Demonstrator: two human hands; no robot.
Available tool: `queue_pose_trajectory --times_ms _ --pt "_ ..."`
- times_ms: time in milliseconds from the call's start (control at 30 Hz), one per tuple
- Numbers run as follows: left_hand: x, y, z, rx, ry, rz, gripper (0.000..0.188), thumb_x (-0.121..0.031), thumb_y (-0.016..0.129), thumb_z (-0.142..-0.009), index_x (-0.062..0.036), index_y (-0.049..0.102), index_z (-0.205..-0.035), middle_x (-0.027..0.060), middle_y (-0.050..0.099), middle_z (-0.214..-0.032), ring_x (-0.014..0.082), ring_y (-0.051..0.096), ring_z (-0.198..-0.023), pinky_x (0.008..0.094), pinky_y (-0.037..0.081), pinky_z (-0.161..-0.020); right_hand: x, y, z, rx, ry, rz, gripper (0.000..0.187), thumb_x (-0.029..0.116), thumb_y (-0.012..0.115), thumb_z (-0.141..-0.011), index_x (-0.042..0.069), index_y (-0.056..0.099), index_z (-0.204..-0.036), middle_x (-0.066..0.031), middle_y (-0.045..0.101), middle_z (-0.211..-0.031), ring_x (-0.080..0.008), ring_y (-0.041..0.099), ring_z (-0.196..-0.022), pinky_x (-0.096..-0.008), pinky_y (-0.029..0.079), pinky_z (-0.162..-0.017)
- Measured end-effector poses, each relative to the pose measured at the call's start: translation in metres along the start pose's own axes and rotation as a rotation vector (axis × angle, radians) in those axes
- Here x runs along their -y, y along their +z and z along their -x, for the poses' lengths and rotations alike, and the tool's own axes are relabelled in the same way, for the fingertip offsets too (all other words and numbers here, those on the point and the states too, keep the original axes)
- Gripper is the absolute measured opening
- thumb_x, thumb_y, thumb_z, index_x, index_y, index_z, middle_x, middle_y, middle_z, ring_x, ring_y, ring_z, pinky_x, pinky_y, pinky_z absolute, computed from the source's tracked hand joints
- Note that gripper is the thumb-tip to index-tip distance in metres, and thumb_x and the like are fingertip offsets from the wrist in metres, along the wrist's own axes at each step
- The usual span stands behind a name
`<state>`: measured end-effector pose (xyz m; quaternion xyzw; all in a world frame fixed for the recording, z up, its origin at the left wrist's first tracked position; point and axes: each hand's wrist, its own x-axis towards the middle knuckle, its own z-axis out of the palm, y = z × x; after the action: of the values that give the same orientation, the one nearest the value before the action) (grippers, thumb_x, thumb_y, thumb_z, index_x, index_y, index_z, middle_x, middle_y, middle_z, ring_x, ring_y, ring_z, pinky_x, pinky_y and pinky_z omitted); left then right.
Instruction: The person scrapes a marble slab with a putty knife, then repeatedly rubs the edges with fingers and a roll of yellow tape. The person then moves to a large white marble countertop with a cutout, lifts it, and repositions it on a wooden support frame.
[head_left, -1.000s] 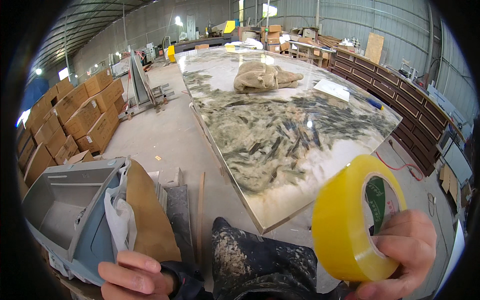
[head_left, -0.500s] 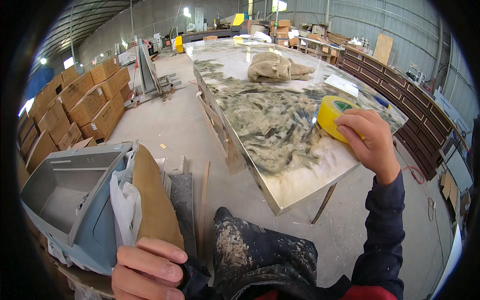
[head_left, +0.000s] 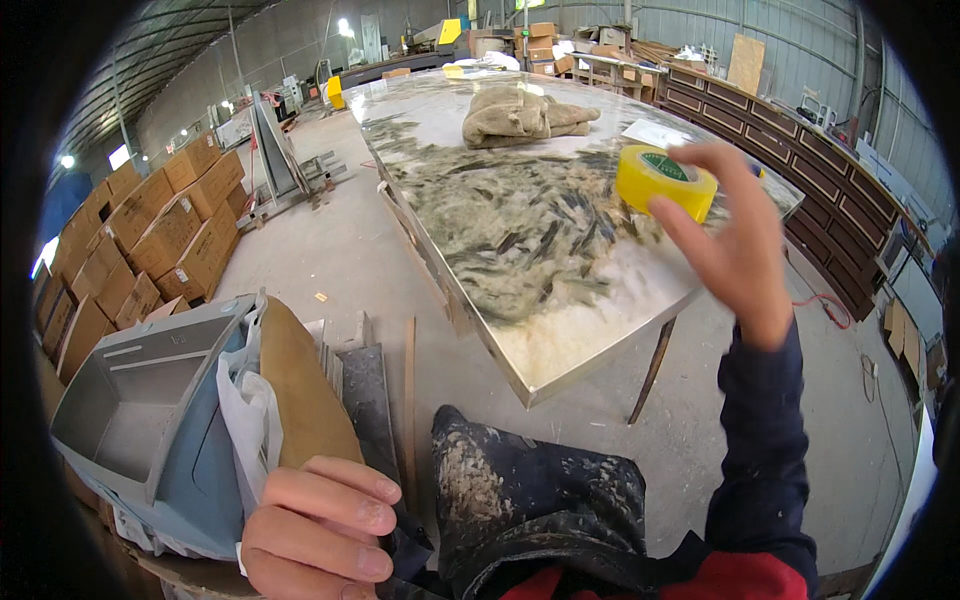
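A roll of yellow tape (head_left: 648, 192) rests on the near right part of a glossy marbled stone slab (head_left: 580, 345). My right hand (head_left: 745, 240) is beside it with thumb and forefinger spread, open, the fingertips close to the roll's near right side. Low in the picture, my left hand (head_left: 320, 525) has its fingers curled in front of my dark clothing; whatever they may close on is hidden. A folded brown cloth (head_left: 515, 118) lies farther back on the slab, with a white sheet (head_left: 655, 133) right of it.
At the left stands a grey-blue sink-like basin (head_left: 140, 400) with brown and white wrapping (head_left: 300, 375) beside it. Cardboard boxes (head_left: 165, 240) are stacked behind. Dark panelled cabinets (head_left: 790, 160) line the right side. A leaning wooden strip (head_left: 409, 400) stands near the slab's left edge.
My right hand has opened from its grip on the yellow tape roll, which now lies flatter on the slab. The whole view has shifted slightly. My left hand stays curled.
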<state>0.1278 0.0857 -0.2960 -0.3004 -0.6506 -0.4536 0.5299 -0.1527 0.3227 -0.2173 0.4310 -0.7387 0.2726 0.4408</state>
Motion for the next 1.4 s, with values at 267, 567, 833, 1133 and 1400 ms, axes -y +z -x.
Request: queue_pose_trajectory --times_ms 267,567,833,1133,1400 --pt "0.029 0.021 -0.002 0.072 -0.029 0.191 0.025 -0.025 0.082 -0.091 -0.0168 0.059 -0.089 0.0010 0.061 -0.092 0.0232 0.061 -0.091 0.0396 0.057 -0.072 0.144 -0.010 0.076 -0.287 -0.534 -0.882 0.030 0.022 0.083 -0.087 0.001 0.071 -0.105 -0.0175 0.073 -0.094 -0.0311 0.073 -0.078 -0.0381 0.059 -0.065" --pt "0.063 0.029 0.011 -0.093 -0.351 0.194 0.012 -0.001 0.079 -0.084 0.0017 0.070 -0.093 0.0135 0.070 -0.087 0.0265 0.067 -0.081 0.0345 0.053 -0.073 0.140 -0.020 0.101 -0.026 -0.069 -0.462 0.021 0.004 0.086 -0.074 0.003 0.076 -0.092 -0.0055 0.070 -0.076 -0.0219 0.066 -0.061 -0.0301 0.052 -0.056" --pt "0.085 0.031 0.005 -0.041 -0.521 0.127 0.010 0.000 0.078 -0.087 0.0029 0.072 -0.095 0.0087 0.071 -0.090 0.0158 0.062 -0.083 0.0277 0.048 -0.076 0.140 -0.008 0.106 -0.016 0.086 -0.247 0.021 0.002 0.087 -0.072 0.009 0.076 -0.089 -0.0030 0.069 -0.072 -0.0219 0.063 -0.058 -0.0325 0.048 -0.054" --pt "0.100 0.030 0.007 0.012 -0.474 0.140 0.012 -0.003 0.076 -0.093 0.0025 0.069 -0.100 0.0087 0.068 -0.095 0.0131 0.062 -0.085 0.0255 0.048 -0.078 0.146 -0.005 0.105 0.012 0.089 -0.216 0.020 0.000 0.086 -0.072 0.008 0.074 -0.086 -0.0038 0.068 -0.071 -0.0230 0.063 -0.057 -0.0326 0.047 -0.052" --pt "0.100 0.037 0.005 -0.076 -0.510 0.154 0.012 -0.005 0.082 -0.087 0.0017 0.074 -0.093 0.0078 0.072 -0.091 0.0162 0.064 -0.082 0.0278 0.049 -0.075 0.144 -0.006 0.107 0.011 0.063 -0.213 0.023 0.001 0.088 -0.072 0.008 0.074 -0.089 -0.0037 0.069 -0.072 -0.0224 0.063 -0.057 -0.0323 0.047 -0.052"
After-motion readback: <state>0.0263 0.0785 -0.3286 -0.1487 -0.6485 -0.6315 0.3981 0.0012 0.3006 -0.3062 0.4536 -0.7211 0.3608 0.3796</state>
